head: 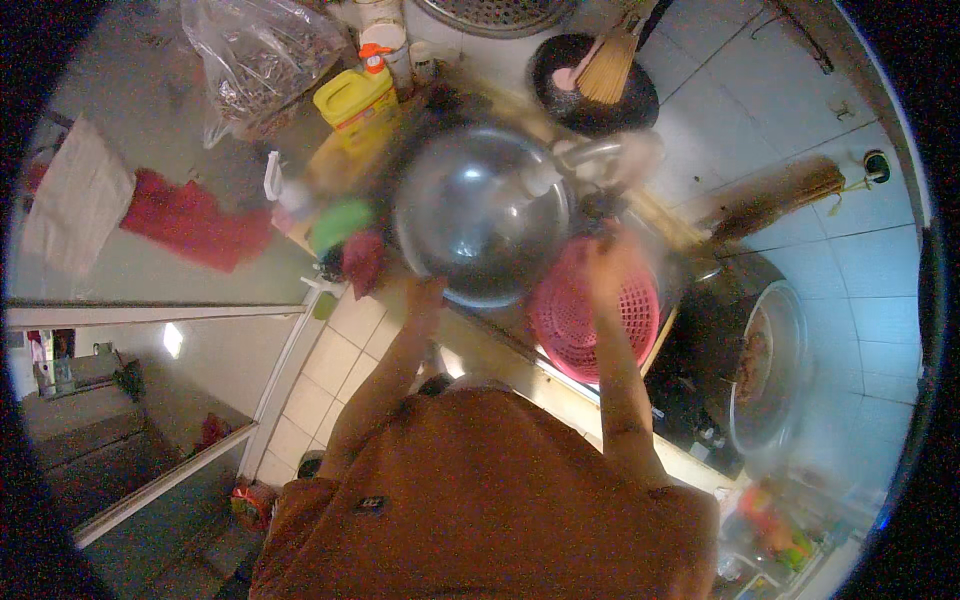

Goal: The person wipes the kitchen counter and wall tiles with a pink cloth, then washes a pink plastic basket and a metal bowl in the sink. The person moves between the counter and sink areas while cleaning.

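Observation:
A large shiny steel basin (480, 247) stands before me in the middle of the view. My left hand (426, 304) is at its near left rim, blurred, with the fingers partly hidden; touching or gripping cannot be told. To the right, a pink perforated plastic basket (559, 322) sits beside the basin. Over the basket reaches my right hand (611, 262), fingers towards the far rim. Blur hides whether it grips that rim. A faucet (592, 154) extends over the basin's upper right edge.
At far left stand a yellow jug (352, 101) with an orange cap and a clear plastic bag (262, 67). A green cloth or sponge (341, 225) lies left of the basin. Black wok (555, 60) with a bamboo brush (609, 67) behind; large pot (784, 367) at right.

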Motion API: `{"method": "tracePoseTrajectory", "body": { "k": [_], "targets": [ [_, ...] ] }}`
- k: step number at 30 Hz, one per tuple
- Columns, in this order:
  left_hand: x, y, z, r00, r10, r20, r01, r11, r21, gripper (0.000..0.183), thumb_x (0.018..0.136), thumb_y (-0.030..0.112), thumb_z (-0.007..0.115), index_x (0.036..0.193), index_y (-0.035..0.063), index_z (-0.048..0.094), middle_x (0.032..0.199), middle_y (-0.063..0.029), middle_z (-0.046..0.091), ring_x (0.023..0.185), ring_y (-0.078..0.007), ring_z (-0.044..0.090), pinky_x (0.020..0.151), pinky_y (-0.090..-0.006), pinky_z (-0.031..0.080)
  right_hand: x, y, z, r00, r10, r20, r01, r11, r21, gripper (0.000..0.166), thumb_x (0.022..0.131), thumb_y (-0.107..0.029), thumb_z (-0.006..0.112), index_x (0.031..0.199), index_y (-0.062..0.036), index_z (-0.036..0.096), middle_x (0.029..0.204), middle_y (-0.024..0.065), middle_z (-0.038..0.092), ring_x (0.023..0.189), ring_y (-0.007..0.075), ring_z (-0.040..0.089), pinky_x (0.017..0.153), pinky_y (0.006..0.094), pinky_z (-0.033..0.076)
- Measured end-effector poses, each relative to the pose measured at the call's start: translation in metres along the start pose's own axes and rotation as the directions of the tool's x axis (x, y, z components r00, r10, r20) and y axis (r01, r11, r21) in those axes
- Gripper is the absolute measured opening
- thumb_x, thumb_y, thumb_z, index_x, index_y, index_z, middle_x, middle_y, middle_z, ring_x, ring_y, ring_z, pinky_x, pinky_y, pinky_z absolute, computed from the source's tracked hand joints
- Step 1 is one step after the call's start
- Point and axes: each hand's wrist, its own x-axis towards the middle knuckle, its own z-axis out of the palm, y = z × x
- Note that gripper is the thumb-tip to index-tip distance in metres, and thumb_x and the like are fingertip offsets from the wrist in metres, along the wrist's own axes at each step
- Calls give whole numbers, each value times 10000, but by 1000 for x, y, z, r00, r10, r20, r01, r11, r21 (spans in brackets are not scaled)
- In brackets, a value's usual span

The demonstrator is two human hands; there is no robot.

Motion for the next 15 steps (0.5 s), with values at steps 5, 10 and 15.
{"method": "tracePoseTrajectory", "body": {
  "k": [5, 10, 15],
  "targets": [
    [-9, -1, 14, 992, 110, -61, -106, 992, 65, 368, 823, 191, 611, 1142, 52, 494, 1047, -94, 581, 818, -222, 601, 601, -377, 543, -59, -56, 59, 864, -47, 502, 317, 826, -467, 283, 742, -56, 566, 1024, -34, 588, 1147, 163, 499, 1039, 327, 475, 819, 384, 481],
    [-46, 12, 43, 988, -85, -132, 47, 962, -268, 235, 788, 231, 619, 898, 23, 631, 847, -73, 598, 658, -222, 570, 562, -338, 479, -1, -22, 139, 937, 75, 341, 125, 839, -529, 281, 831, -199, 543, 1031, -7, 581, 1195, 190, 499, 1008, 312, 544, 759, 425, 496],
    [-55, 47, 49, 969, -88, 230, 57, 989, 136, 333, 824, 194, 608, 1104, 36, 522, 1026, -117, 579, 819, -265, 592, 609, -410, 542, -17, -30, 205, 807, -8, 590, 208, 940, -271, 324, 858, -229, 510, 1118, -39, 549, 1132, 214, 550, 979, 381, 550, 806, 485, 454]
  ]
}}
